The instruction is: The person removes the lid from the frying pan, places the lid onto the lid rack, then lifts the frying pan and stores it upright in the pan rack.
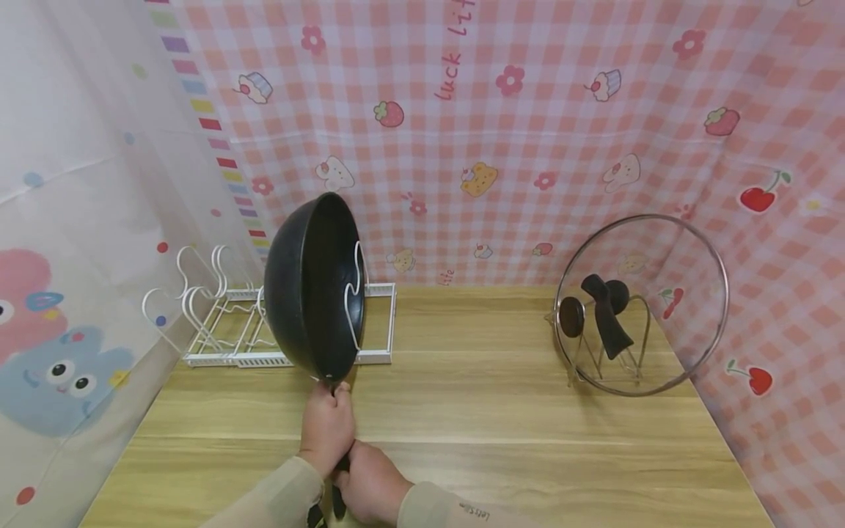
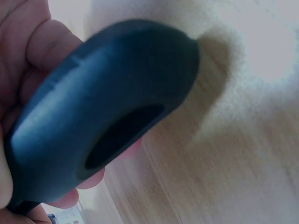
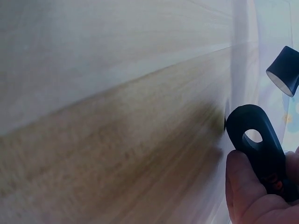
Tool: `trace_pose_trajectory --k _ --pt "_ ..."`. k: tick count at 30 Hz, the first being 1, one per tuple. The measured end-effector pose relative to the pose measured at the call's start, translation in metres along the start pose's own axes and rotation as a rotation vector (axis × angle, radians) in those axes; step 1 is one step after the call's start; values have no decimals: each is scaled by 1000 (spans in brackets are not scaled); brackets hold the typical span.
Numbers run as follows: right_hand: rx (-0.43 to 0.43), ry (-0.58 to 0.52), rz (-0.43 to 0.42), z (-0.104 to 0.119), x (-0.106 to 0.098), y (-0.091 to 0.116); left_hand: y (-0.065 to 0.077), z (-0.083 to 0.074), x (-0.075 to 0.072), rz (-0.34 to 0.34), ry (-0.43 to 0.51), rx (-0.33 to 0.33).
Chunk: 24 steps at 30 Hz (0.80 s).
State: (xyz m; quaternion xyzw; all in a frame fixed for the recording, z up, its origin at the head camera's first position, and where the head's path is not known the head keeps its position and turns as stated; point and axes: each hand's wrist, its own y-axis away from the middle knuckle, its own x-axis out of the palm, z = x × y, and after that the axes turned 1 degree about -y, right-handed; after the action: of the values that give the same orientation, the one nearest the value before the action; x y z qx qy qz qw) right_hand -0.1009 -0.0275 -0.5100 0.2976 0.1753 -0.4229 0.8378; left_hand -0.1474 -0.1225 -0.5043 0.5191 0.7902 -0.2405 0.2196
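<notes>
A black wok (image 1: 287, 293) stands on its edge in a white wire rack (image 1: 379, 358), its hollow side facing right. A wavy rack divider (image 1: 350, 308) stands in front of the hollow side. My left hand (image 1: 328, 425) grips the wok's black handle just below the pan. Closer to me, my right hand (image 1: 372, 480) holds the lower part of the same handle. The handle's end (image 3: 254, 119), with its hanging hole, shows in the right wrist view beside my fingers (image 3: 245, 182). In the left wrist view the handle (image 2: 107, 88) fills much of the picture.
More white wire dividers (image 1: 198, 308) rise at the rack's left. On the right, a glass lid (image 1: 725, 293) with a metal rim and black handle (image 1: 609, 326) leans upright in a small wire stand (image 1: 639, 378). Checked cloth (image 1: 436, 213) hangs behind the wooden table (image 1: 475, 381).
</notes>
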Motion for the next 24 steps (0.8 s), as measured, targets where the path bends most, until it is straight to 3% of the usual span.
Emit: trace_pose_trajectory --k 12,18,24 --pt "-39 61 -26 1 -1 2 1 1 0 -10 -5 24" --pt "-100 119 -52 -2 -4 3 0 2 0 4 -1 15" --pt "-103 118 -41 -5 -7 2 -1 3 1 15 13 -8"
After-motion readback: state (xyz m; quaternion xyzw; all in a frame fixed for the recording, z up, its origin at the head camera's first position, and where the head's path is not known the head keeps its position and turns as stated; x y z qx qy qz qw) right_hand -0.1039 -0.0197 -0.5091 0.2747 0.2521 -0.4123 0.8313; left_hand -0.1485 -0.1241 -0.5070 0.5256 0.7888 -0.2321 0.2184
